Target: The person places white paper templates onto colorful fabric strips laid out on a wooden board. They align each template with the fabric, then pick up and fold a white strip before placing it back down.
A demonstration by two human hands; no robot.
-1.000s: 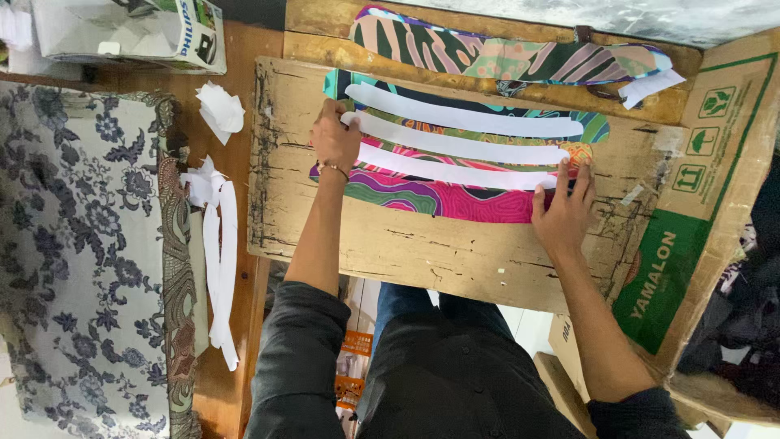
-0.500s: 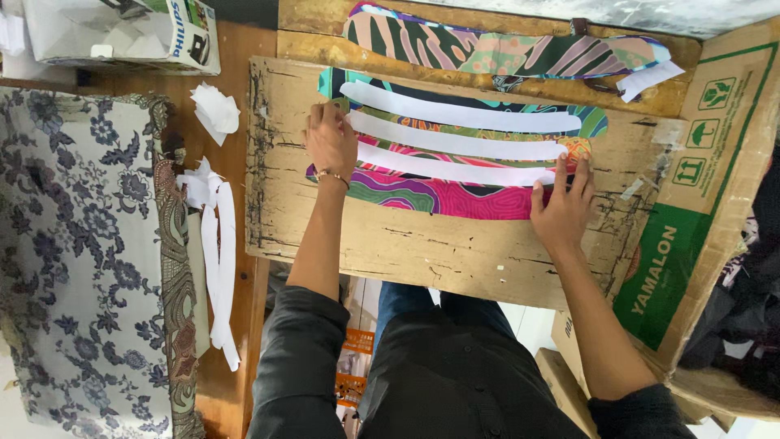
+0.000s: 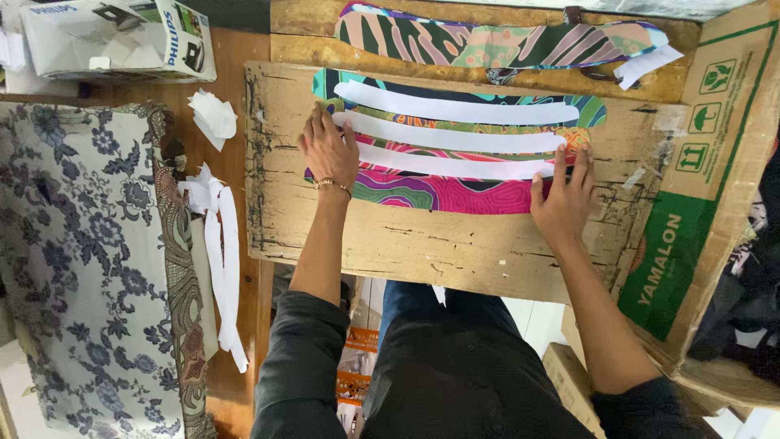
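Flat and unclenched, both hands press down rather than grasp: the left hand (image 3: pixel 329 150) lies with fingers spread on the near end of the colourful patterned cloth (image 3: pixel 455 191), its fingertips touching the ends of the white paper strips (image 3: pixel 455 140), while the right hand (image 3: pixel 562 203) rests palm-down at the cloth's other end, fingertips on the lowest strip. The cloth lies spread on a worn cardboard sheet (image 3: pixel 422 244) across the person's lap, with three strips laid along it side by side. It looks thin, light and limp, likely to wrinkle or slide, so holding it at both ends with flat palms seems sound; the strips look flimsy and easily shifted. Beyond, a second patterned piece (image 3: pixel 487 41) lies on the wooden bench (image 3: pixel 244 49), loose paper scraps (image 3: pixel 218 236) sit to the left, beside a floral cloth (image 3: pixel 81 260).
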